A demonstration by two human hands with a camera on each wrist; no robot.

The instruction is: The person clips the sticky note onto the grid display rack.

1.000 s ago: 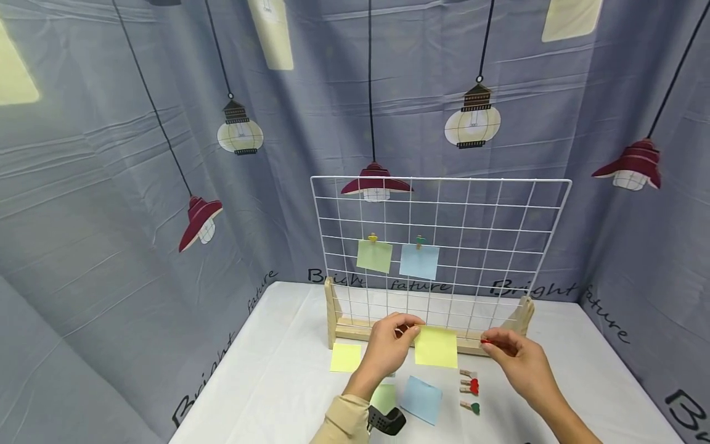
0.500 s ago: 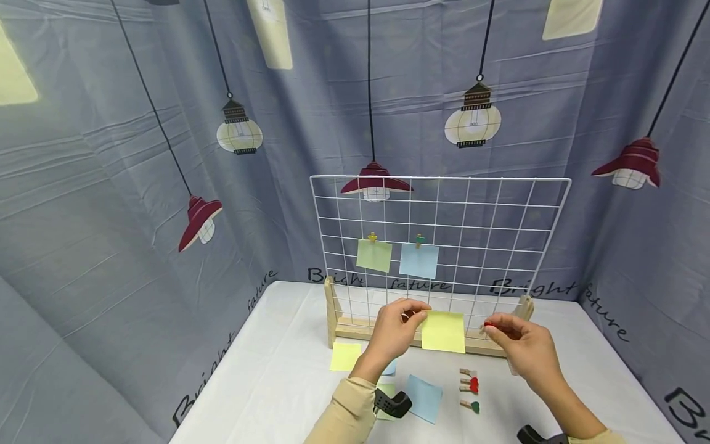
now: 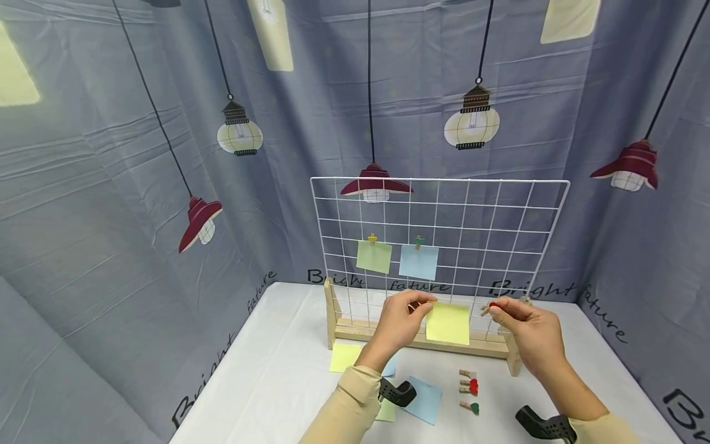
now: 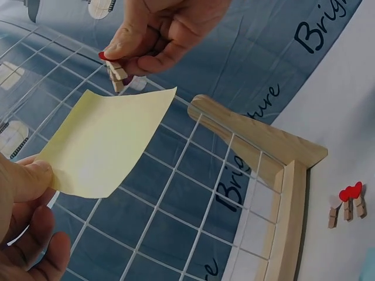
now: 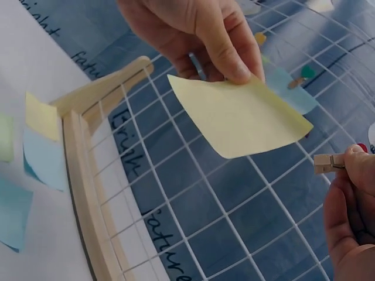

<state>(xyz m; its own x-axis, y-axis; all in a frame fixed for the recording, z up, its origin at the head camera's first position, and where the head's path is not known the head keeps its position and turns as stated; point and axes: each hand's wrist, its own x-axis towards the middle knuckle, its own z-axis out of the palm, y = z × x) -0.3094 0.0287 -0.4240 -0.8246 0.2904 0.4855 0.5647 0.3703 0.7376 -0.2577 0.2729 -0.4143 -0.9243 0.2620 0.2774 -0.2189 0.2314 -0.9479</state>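
Note:
My left hand (image 3: 400, 316) pinches a yellow sticky note (image 3: 448, 323) by its upper left corner, in front of the lower part of a white wire grid (image 3: 471, 249). Between thumb and fingers my right hand (image 3: 529, 330) holds a small wooden clothespin (image 5: 329, 163) with a red top, just right of the note and apart from it. On the grid hang a green note (image 3: 374, 256) under a yellow-topped clip (image 3: 372, 237) and a blue note (image 3: 418, 263) under a green-topped clip (image 3: 419, 241).
Several heart clothespins (image 3: 469, 390) lie in a column on the white table. Another yellow note (image 3: 345, 357), blue notes (image 3: 426, 401) and a green note (image 3: 386, 412) lie nearby, partly behind the left arm. A wooden base (image 3: 482, 348) supports the grid. A patterned curtain (image 3: 266, 185) hangs behind.
Both hands have risen and moved slightly right, carrying the yellow note and the clothespin upward before the grid. The hanging notes have stayed in place.

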